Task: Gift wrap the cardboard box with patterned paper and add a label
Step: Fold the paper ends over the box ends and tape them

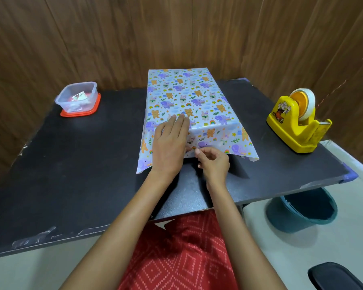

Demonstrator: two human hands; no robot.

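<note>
Pressing flat: left hand lies palm-down, fingers straight and close together, on the near top edge of the box, which sits mid-table draped in patterned paper. Right hand is at the paper's near hanging edge, fingers curled narrow, thumb and forefinger pinching the paper edge. Paper overhangs the box's front, its corners flared out. Yellow tape dispenser is well off to the right, clear tub on a red lid far left.
</note>
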